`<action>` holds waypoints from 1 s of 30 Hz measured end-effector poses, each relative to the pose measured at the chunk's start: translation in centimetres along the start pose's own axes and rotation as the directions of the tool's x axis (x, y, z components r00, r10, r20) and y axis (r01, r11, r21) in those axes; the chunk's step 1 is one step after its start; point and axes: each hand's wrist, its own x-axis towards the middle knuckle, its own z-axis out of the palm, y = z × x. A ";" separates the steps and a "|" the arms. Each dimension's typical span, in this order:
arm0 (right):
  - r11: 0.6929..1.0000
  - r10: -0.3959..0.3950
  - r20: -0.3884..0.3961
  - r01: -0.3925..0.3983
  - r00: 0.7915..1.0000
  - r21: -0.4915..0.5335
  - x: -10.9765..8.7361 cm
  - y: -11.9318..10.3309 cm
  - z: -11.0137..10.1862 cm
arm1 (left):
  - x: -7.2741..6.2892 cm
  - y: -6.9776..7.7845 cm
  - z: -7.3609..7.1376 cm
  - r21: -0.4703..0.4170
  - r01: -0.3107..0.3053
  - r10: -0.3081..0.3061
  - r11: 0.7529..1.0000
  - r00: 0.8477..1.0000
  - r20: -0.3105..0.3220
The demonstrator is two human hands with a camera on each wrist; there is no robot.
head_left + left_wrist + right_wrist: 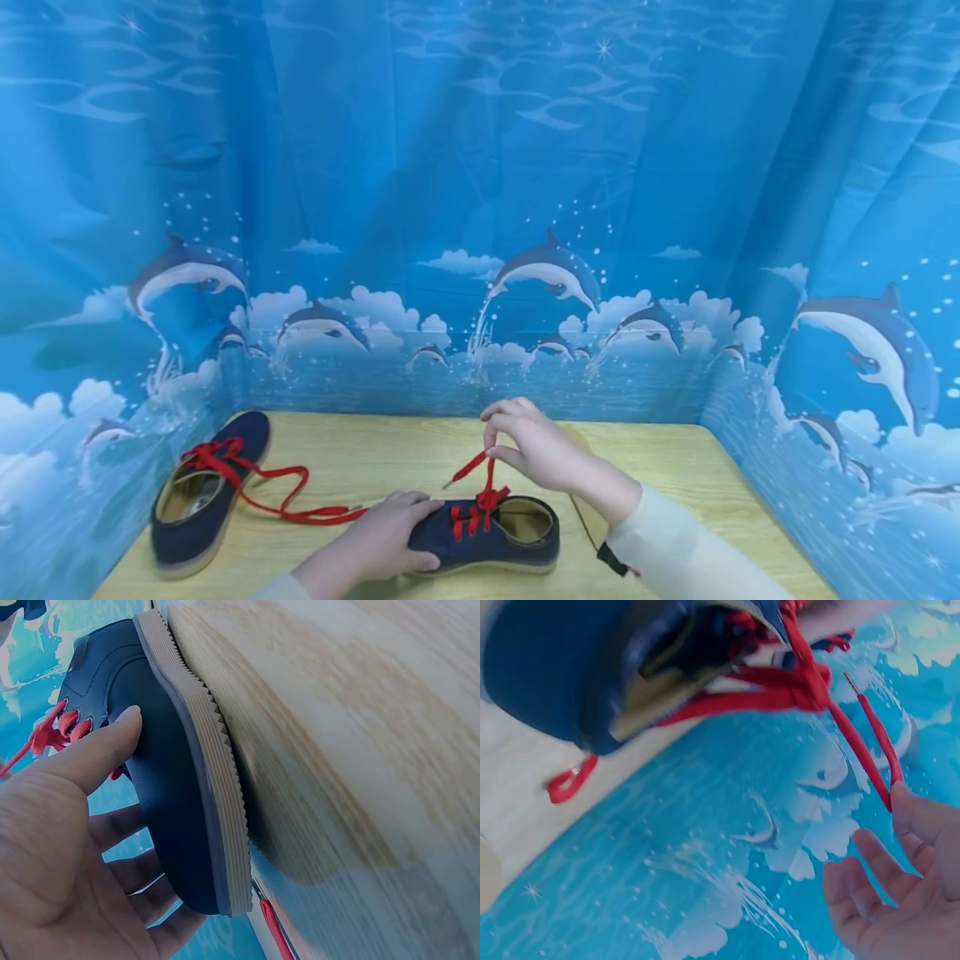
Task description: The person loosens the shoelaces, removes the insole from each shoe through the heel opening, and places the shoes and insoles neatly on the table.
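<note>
A dark navy shoe (517,550) with a tan sole lies on the table, its toe to the left and its opening to the right. My left hand (386,533) grips the toe end, thumb on the near side, fingers over the far side; the left wrist view shows the thumb (120,739) on the upper. Above the shoe, my right hand (536,442) pinches a red shoelace (862,754) between thumb and forefinger. The lace runs taut up from a knot (491,498) over the tongue, and its tipped end dangles to the left. The other right fingers are spread loosely.
A second navy shoe (202,500) stands at the table's left edge, its long red lace (300,504) trailing toward my left hand. A dark cord end (611,560) lies near my right sleeve. Blue dolphin-print curtains (480,208) enclose the wooden table (675,467).
</note>
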 end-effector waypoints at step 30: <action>0.963 0.265 -0.062 -0.261 0.962 0.070 3.1 6.2 3.9 | -0.1 0.1 -0.2 -0.003 -0.003 0.004 1.000 1.000 0.010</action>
